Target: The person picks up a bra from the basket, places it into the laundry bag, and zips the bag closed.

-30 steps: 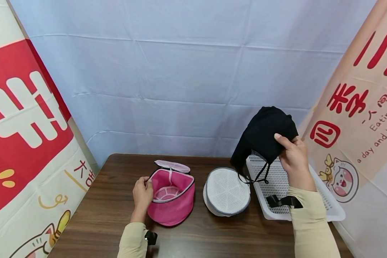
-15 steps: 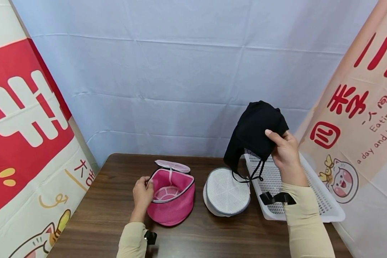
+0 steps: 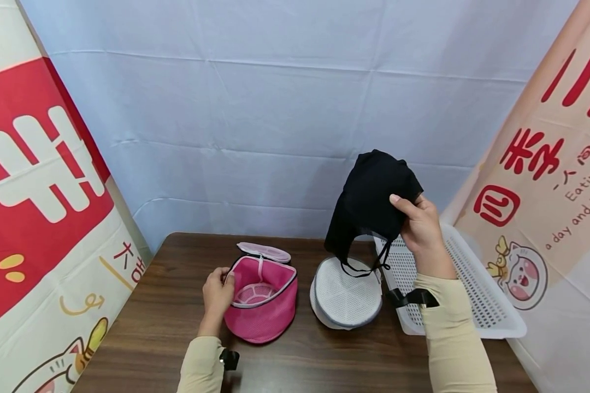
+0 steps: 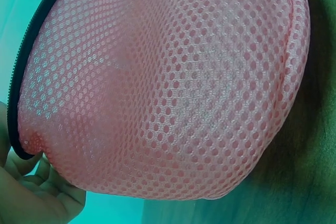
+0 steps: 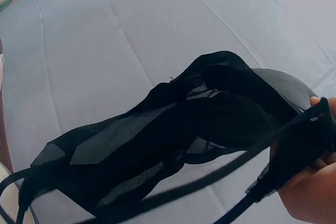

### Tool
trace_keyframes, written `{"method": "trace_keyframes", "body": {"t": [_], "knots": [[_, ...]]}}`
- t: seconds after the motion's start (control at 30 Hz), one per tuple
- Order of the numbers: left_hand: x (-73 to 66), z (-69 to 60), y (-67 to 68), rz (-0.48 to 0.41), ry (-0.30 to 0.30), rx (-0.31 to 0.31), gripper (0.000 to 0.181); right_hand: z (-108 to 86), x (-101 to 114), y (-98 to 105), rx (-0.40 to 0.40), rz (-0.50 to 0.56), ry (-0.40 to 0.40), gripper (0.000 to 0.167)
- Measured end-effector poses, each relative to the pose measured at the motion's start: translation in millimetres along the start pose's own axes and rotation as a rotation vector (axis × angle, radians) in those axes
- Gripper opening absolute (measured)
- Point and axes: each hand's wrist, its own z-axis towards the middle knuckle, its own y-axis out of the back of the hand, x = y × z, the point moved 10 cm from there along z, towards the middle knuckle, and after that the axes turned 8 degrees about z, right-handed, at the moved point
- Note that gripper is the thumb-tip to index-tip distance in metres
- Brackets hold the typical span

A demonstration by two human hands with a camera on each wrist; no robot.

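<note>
My left hand (image 3: 218, 293) pinches the left rim of a pink mesh laundry bag (image 3: 263, 322). The bag stands on the table with its round zip lid (image 3: 264, 252) folded back. Its pink mesh wall (image 4: 210, 87) fills the left wrist view, with my fingers on the dark zip edge. Above the white mesh bag (image 3: 348, 295), my right hand (image 3: 421, 229) holds up a black bra (image 3: 373, 191) by its right side. Thin straps dangle below it. In the right wrist view the bra (image 5: 152, 145) shows sheer panels, and my fingers (image 5: 315, 192) are partly cut off.
The white mesh bag's lid lies over its top, right of the pink bag. A white perforated basket (image 3: 472, 284) stands at the right of the brown wooden table (image 3: 152, 327). A pale cloth (image 3: 275, 109) hangs behind, with printed cloths at both sides.
My right hand has carried the bra to the left and slightly up, from over the basket to above the white bag. The left hand and pink bag stay in place.
</note>
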Motion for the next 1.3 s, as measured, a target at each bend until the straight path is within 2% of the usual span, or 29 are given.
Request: {"method": "trace_keyframes", "body": {"t": [0.33,0.6,0.8,1.03,1.3], "knots": [[1.7,1.6,-1.0,-0.013,0.014,0.027,0.013,-0.7,-24.0,-14.8,0.054,-0.099,-0.084,0.022],[1.4,3.2,-0.1,-0.017,0.016,0.025,0.013,1.3,-40.2,-28.0,0.063,-0.122,-0.114,0.025],[1.2,2.3,-1.5,-0.015,0.027,0.041,0.014,0.4,-52.4,-28.6,0.068,-0.160,-0.148,0.026],[1.9,1.7,-4.2,-0.020,0.036,0.064,0.015,1.8,-72.0,-25.5,0.059,-0.196,-0.158,0.019],[1.2,3.2,-6.8,-0.035,0.052,0.085,0.016,3.7,-90.8,-27.5,0.051,-0.141,-0.169,0.017]]}}
